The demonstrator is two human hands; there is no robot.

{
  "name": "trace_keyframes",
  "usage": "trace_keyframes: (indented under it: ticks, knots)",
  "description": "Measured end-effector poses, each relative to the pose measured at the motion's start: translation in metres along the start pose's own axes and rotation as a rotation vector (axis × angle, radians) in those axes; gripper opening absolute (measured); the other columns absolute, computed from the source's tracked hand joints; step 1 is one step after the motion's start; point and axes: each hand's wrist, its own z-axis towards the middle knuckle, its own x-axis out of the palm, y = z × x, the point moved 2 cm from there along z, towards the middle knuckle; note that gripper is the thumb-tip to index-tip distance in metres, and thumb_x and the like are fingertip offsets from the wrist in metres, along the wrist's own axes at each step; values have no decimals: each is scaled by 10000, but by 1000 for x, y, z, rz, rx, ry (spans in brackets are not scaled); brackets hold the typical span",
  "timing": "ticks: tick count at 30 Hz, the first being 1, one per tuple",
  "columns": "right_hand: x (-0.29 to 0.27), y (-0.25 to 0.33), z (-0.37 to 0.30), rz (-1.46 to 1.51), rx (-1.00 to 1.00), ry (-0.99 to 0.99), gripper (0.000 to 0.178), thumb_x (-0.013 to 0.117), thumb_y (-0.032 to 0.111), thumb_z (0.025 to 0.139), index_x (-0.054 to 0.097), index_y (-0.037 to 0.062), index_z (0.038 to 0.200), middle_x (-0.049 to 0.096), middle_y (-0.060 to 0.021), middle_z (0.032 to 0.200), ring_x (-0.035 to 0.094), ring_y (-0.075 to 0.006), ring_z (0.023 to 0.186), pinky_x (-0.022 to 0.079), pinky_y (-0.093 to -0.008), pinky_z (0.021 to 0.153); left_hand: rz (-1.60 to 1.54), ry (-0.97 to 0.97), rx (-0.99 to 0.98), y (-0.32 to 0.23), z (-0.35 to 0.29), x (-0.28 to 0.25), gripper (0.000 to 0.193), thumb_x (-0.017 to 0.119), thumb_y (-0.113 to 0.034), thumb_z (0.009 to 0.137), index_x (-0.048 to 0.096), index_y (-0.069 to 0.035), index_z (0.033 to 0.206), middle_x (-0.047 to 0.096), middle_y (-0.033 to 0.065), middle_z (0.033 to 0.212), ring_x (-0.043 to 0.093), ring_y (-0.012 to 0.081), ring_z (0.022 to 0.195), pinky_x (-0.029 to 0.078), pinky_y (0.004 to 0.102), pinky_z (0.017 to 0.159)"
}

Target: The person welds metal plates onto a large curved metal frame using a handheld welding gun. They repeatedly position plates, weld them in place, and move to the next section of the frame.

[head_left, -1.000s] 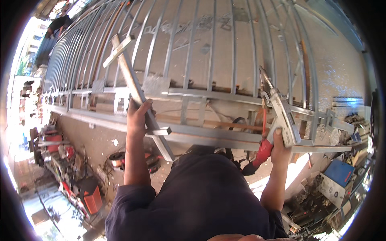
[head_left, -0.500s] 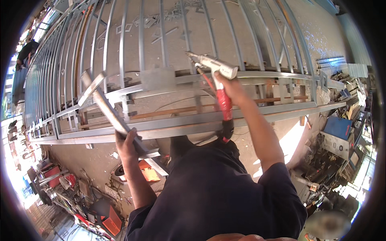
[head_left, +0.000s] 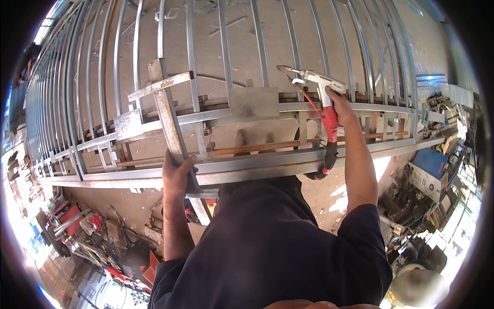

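Note:
My left hand (head_left: 176, 172) is closed around the near end of a worn square metal tube (head_left: 167, 116). A short crossbar (head_left: 160, 86) sits across the tube's far part, and the tube reaches over the front rails of a barred steel frame (head_left: 247, 167); whether it rests on them I cannot tell. In my right hand (head_left: 340, 106) is a white welding torch (head_left: 325, 82) with a red-wrapped grip, its nozzle pointing left above the bars. Between the hands a flat metal plate (head_left: 254, 102) lies on the frame's rail. A smaller plate (head_left: 128, 124) lies left of the tube.
Long upright bars (head_left: 226, 56) run away from me over the concrete floor, where metal offcuts (head_left: 205, 6) lie. A blue and white machine (head_left: 429, 164) stands at the right. Cluttered tools and a red box (head_left: 67, 216) are at the left.
My left hand has moved right with the tube, which now points more straight ahead over the rails. My right hand has carried the torch to the right. The view has shifted left.

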Motion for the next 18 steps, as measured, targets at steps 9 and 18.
trace_keyframes:
  ticks: [9, 18]
  knots:
    - [4, -12, -13, -1056, -410, -398, 453, 702, 379, 968, 660, -1, 1212, 737, -191, 1068, 740, -277, 947, 579, -416, 834, 17, 28, -10, -6, 26, 19, 499, 736, -79, 842, 526, 20, 1284, 657, 106, 963, 644, 182, 751, 538, 318, 662]
    - [177, -35, -6, -1555, -1021, 69, 716, 811, 354, 814, 517, 105, 1418, 645, -114, 1246, 574, -335, 1230, 434, -476, 1084, 50, -25, -43, -35, 27, 47, 497, 745, -112, 847, 525, -1, 1279, 623, 85, 925, 631, 178, 720, 530, 309, 642]
